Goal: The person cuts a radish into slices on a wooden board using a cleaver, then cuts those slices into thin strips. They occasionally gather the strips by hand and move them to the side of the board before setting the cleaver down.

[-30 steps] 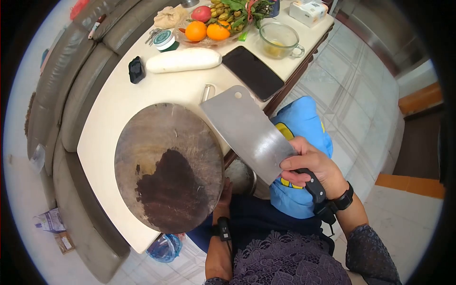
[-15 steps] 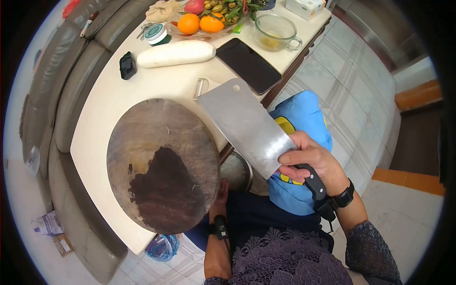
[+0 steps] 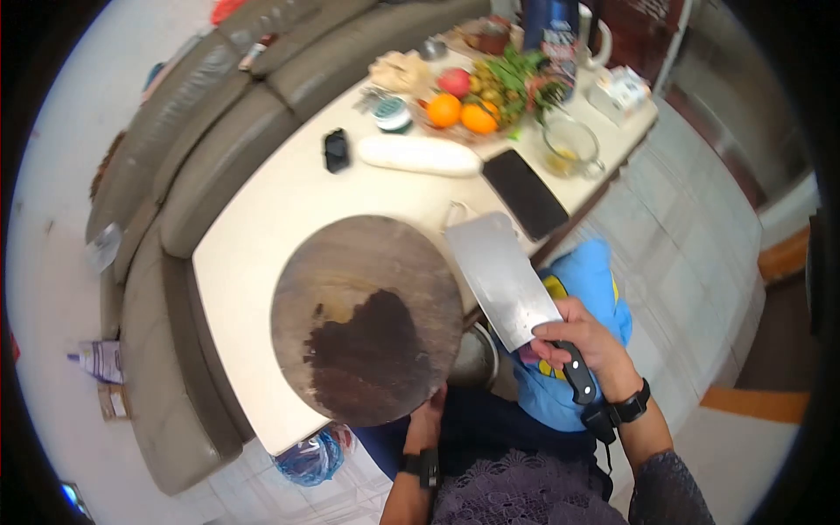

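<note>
My right hand [image 3: 584, 337] is closed round the black handle and lower blade of a cleaver [image 3: 503, 276]. Its broad steel blade faces up, over the table's right edge. My left hand [image 3: 427, 411] is at the near right rim of a round wooden chopping board [image 3: 302, 302], its fingers hidden by the board. A dark wet patch covers the board's lower half. Beyond the board lies a peeled white radish [image 3: 420, 156]. A peeler [image 3: 455, 210] lies just behind the blade tip, partly covered by it.
On the table [image 3: 236, 262] are a black phone [image 3: 525, 194], a glass cup [image 3: 569, 144], oranges [image 3: 444, 110], a green-and-white jar [image 3: 391, 114] and a small black object [image 3: 336, 150]. A blue cloth [image 3: 582, 271] and a metal pot [image 3: 477, 359] are below the right edge. A sofa [image 3: 201, 192] runs along the left.
The view has tilted up and left, so more of the table's far end shows. My left hand appears nearer the board's near edge. The cleaver stays in my right hand.
</note>
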The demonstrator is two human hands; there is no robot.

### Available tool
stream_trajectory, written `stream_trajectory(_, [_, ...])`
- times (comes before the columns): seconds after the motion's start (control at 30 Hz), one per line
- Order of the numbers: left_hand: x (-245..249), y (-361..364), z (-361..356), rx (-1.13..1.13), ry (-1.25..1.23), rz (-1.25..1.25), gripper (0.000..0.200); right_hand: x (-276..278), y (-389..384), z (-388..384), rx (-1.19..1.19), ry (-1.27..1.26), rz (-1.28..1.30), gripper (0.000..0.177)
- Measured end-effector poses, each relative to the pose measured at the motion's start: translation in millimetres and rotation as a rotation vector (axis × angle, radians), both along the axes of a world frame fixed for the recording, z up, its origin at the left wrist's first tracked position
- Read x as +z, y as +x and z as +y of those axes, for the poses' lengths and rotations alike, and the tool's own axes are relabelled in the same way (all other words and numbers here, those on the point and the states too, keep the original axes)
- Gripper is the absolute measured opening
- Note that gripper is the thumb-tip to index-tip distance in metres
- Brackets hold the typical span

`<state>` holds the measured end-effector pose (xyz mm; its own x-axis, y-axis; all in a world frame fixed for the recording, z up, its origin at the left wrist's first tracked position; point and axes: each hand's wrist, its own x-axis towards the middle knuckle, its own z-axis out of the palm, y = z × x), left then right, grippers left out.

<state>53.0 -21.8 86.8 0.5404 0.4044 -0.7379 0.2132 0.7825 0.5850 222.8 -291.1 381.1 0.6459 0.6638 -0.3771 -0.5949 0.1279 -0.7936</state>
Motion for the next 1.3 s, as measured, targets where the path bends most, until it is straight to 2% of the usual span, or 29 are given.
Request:
stream_trajectory(0.07, [89,-1,-20,0.052,-0.155,0.042,0.008,-3,0,5,0.049,-0.034,-0.077,0.013])
stream_trajectory(0.1, [119,-8,-22,0.008,-0.141,0.034,0.009,-3,0,8,0.070,-0.077,-0.123,0.013])
stream_trajectory(0.2, [172,-47,-11,-0.121,-0.100,-0.019,0.014,3,-1,19,0.154,-0.179,-0.366,0.015])
stream_trajectory(0.27, [196,-71,0,-0.175,-0.032,-0.130,0.020,25,-6,38,0.134,-0.239,-0.432,0.013])
stream_trajectory(0.33, [238,-80,5,-0.262,0.150,-0.122,0.021,48,-9,60,0.164,-0.630,-1.019,0.013])
stream_trajectory(0.37, [258,-81,4,-0.241,0.288,-0.124,0.023,50,-11,71,0.146,-0.641,-1.041,0.013])
stream_trajectory(0.43, [281,-76,12,-0.170,0.496,-0.172,0.026,45,-11,97,-0.012,-0.673,-1.485,0.023])
stream_trajectory(0.47, [286,-72,18,-0.120,0.561,-0.218,0.027,47,-9,107,-0.027,-0.690,-1.503,0.023])
stream_trajectory(0.53, [308,-49,26,-0.030,0.803,-0.239,0.023,48,-8,127,0.191,-0.722,-1.533,0.030])
stream_trajectory(0.57, [306,-41,34,0.013,0.879,-0.264,0.021,44,-9,136,0.180,-0.737,-1.537,0.030])
stream_trajectory(0.63, [299,-14,44,0.053,0.946,-0.307,0.019,34,-8,153,0.336,-0.752,-1.570,0.034])
stream_trajectory(0.7, [299,13,47,0.072,1.096,-0.365,0.016,24,-10,165,0.312,-0.716,-1.609,0.033])
stream_trajectory(0.73, [294,22,50,0.071,1.090,-0.371,0.016,21,-13,169,0.299,-0.660,-1.641,0.033])
stream_trajectory(0.8, [283,39,55,0.002,1.441,-0.290,0.014,22,-15,172,0.331,-0.665,-1.639,0.033])
stream_trajectory(0.87, [272,41,57,-0.069,1.423,-0.267,0.014,22,-15,172,0.486,-0.698,-1.634,0.034])
stream_trajectory(0.93, [266,40,58,0.019,1.282,-0.248,0.014,26,-9,166,0.481,-0.651,-1.627,0.033])
stream_trajectory(0.97, [265,40,58,0.034,1.265,-0.256,0.014,29,-3,162,0.478,-0.593,-1.628,0.033])
stream_trajectory(1.03, [266,41,58,0.029,1.308,-0.233,0.014,33,28,155,0.329,-0.614,-1.521,0.028])
stream_trajectory(1.07, [266,42,57,0.023,1.348,-0.212,0.014,25,53,146,0.216,-0.701,-1.639,0.024])
stream_trajectory(1.1, [268,42,55,0.034,1.346,-0.210,0.014,41,73,139,0.286,-0.944,-1.531,0.022])
stream_trajectory(1.17, [275,42,53,0.019,1.383,-0.180,0.012,31,106,121,0.137,-1.159,-1.668,0.026])
stream_trajectory(1.2, [278,43,53,0.032,1.385,-0.180,0.012,25,115,118,0.138,-1.152,-1.679,0.026])
stream_trajectory(1.27, [281,43,51,0.005,1.410,-0.135,0.011,8,118,114,0.315,-1.345,-1.700,0.034])
stream_trajectory(1.3, [283,43,51,0.015,1.415,-0.131,0.011,5,115,115,0.316,-1.344,-1.696,0.032])
